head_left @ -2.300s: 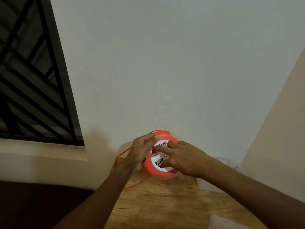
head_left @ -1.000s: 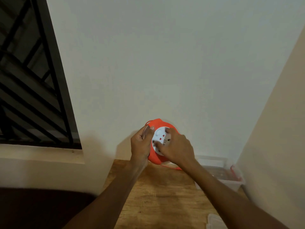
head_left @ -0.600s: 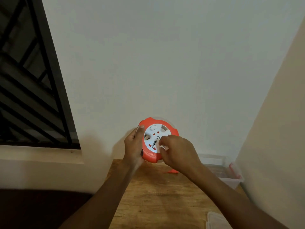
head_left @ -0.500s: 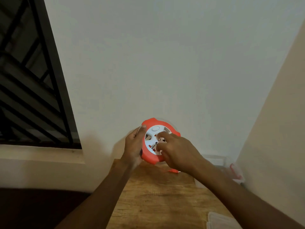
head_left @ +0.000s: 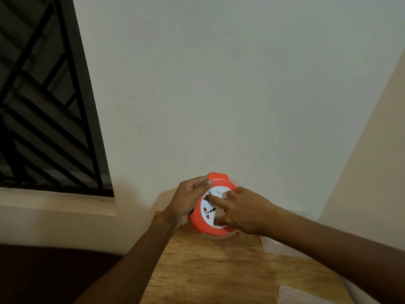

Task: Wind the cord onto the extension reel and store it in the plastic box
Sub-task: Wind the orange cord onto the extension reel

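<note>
A round orange extension reel (head_left: 198, 223) with a white socket face is held up above the far end of the wooden table (head_left: 219, 270). My left hand (head_left: 188, 200) grips its left rim, fingers curled over the top edge. My right hand (head_left: 243, 210) lies on the white face, with the index finger and thumb pressed into its recesses. No loose cord shows; only a small orange bit peeks out under my right wrist. The clear plastic box (head_left: 276, 246) sits on the table at the right, mostly hidden behind my right forearm.
A white wall stands close behind the reel, and a beige wall closes in on the right. A dark barred window (head_left: 43, 106) with a sill is at the left. A clear lid (head_left: 291, 296) lies at the table's near right edge.
The cord that trailed to the left of the reel is gone from view. My right hand has shifted round on the white face as the face turned. The reel now sits slightly lower.
</note>
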A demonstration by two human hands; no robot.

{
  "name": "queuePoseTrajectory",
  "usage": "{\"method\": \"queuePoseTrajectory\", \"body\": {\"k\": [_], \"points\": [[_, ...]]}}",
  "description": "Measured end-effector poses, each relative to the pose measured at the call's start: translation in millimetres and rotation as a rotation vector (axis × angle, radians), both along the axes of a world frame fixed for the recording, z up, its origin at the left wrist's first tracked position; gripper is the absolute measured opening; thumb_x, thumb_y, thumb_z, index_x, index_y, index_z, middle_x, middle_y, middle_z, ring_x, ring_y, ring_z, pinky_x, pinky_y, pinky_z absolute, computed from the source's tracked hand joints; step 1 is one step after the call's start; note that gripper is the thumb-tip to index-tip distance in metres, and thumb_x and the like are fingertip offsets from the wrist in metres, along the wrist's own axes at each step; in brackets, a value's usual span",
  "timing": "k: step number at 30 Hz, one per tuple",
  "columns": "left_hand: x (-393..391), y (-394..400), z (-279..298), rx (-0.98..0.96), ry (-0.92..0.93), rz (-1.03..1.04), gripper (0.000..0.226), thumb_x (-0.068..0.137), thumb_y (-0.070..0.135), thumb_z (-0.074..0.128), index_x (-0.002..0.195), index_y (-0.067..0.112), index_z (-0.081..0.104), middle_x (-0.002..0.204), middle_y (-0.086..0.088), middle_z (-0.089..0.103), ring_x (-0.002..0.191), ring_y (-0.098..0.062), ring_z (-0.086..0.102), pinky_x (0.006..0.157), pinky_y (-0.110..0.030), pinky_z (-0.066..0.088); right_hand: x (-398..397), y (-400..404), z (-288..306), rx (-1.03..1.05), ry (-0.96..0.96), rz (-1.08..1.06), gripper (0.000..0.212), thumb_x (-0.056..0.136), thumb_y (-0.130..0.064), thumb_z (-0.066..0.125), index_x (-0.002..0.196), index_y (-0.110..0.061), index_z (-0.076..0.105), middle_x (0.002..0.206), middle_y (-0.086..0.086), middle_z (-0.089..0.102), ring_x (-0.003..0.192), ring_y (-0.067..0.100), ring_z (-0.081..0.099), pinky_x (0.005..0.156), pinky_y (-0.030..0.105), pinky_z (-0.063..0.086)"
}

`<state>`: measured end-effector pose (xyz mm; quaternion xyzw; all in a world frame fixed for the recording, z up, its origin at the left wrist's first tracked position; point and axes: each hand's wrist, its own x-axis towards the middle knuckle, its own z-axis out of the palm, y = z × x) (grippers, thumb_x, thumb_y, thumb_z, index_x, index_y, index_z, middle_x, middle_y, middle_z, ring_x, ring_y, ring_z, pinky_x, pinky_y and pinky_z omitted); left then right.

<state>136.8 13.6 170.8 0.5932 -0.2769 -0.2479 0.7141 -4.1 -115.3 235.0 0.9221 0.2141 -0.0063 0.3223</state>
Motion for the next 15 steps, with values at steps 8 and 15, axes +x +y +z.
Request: {"method": "queuePoseTrajectory", "body": {"k": [8,15], "points": [[-2,-2,0,0.043,0.012,-0.040,0.036,0.097,0.038,0.068,0.127,0.019,0.070,0.114,-0.008,0.080,0.099,-0.033,0.078,0.087,-0.048,0.064,-1,3,5,-0.219,0.021,0.081,0.047,0.089,-0.032,0.067,0.132,-0.041,0.050,0.140,0.016,0.041,0.099,0.034,0.057,0.082,0.044,0.051],[-3,-2,7,0.120,-0.034,-0.076,0.028,0.098,0.037,0.067,0.121,0.023,0.075,0.110,-0.002,0.082,0.096,-0.028,0.079,0.080,-0.039,0.065,5,-1,10,-0.339,0.017,0.237,0.043,0.090,-0.027,0.065,0.130,-0.033,0.052,0.120,0.022,0.057,0.082,0.031,0.064,0.073,0.041,0.053]]}}
